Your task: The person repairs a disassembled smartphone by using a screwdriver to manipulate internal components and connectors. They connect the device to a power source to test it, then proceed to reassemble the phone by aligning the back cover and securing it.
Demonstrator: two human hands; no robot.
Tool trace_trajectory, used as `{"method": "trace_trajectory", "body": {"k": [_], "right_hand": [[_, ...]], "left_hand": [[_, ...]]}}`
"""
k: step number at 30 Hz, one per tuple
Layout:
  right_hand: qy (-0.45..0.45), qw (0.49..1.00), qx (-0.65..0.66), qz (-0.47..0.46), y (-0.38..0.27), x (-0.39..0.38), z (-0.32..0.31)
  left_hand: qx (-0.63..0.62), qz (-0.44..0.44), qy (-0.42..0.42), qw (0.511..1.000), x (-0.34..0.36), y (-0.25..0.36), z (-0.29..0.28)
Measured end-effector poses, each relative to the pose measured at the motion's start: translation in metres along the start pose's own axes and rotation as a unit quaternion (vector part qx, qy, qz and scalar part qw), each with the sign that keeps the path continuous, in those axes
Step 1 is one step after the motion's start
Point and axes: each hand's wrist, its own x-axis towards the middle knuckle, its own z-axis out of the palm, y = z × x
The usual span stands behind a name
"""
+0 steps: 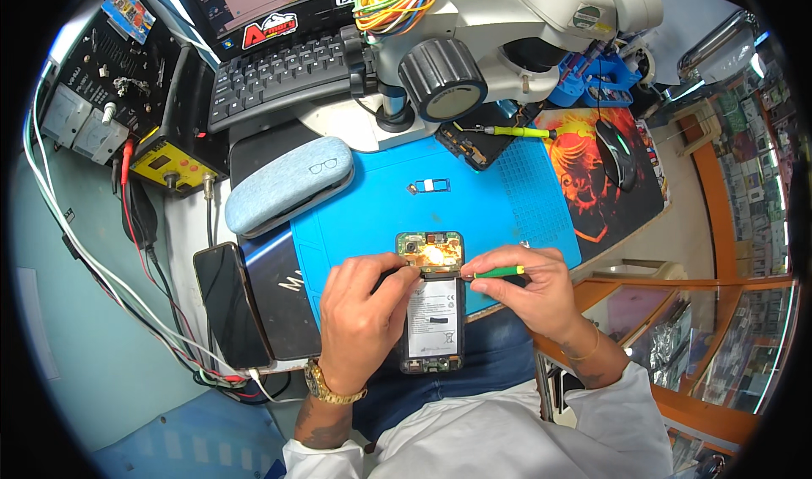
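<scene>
An opened phone [436, 318] with its back off lies over the near edge of the blue mat. Its white battery fills the lower part, and the circuit board [434, 255] with copper-coloured shine shows at the top. My left hand [364, 306] grips the phone's left edge, fingertips closed near the seam between board and battery. Between thumb and fingers of my right hand [533, 284] is a small green-handled screwdriver [501, 272] with a yellow end. Its thin tip meets the phone's right edge beside the board. A SIM tray [430, 186] lies farther back on the mat.
Behind the blue mat [381, 200] stands a microscope [443, 80] before a keyboard [279, 77]. A glasses case [290, 186] and a dark phone [230, 306] lie left, near a power supply [106, 82] and cables. A phone frame [465, 145], yellow-green tool [516, 131] and mouse [616, 155] lie right.
</scene>
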Motion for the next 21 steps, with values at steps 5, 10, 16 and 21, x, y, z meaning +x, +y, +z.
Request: {"method": "trace_trajectory", "body": {"k": [5,10,16,21], "right_hand": [[-0.018,0.995,-0.076,-0.062,-0.005,0.002,0.002],[-0.04,0.935,-0.26,-0.238,-0.01,-0.004,0.01],[-0.018,0.874,-0.372,-0.311,-0.004,-0.02,0.021],[0.009,0.867,-0.367,-0.336,0.005,-0.022,0.021]], "left_hand": [[0.001,0.004,0.005,1.0,0.0,-0.001,0.0],[0.013,0.021,0.01,1.0,-0.002,-0.003,0.002],[0.013,0.021,0.016,1.0,0.0,0.001,0.001],[0.017,0.025,0.025,0.999,-0.002,0.0,0.001]]}}
